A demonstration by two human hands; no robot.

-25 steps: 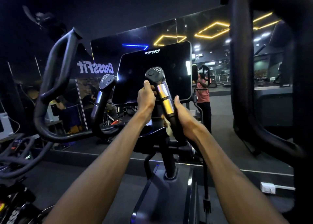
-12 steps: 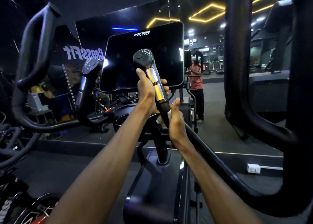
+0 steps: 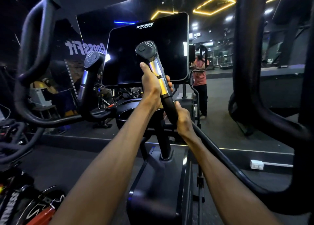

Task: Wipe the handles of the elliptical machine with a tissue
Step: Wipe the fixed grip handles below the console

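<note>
Since half a second ago, your left hand [image 3: 150, 87] has crept a touch higher on the right handle [image 3: 158, 75], thumb now up beside the top silver band, while your right hand [image 3: 184, 121] sits in much the same spot lower down. Left grip is clenched around the silver sensor section, fingertips peeking out on the far side. Right grip is wrapped around the black shaft just below. The tissue itself is hard to spot; only a pale sliver shows between your two hands by the shaft, and you can't tell which hand has it.

Around you, the dark console screen [image 3: 147, 51] stands right behind the handle, and the left handle [image 3: 90, 71] rises untouched beside it. A big black moving arm [image 3: 35, 43] curves up on your left; another thick black frame [image 3: 246, 54] fills the right edge and blocks much of the room. Beyond the console is a mirror wall [image 3: 81, 43] with reversed lettering and your reflection [image 3: 200, 75] in a reddish top. Bottom left, some red and black equipment [image 3: 34, 211] is cut off and too dim to read.
</note>
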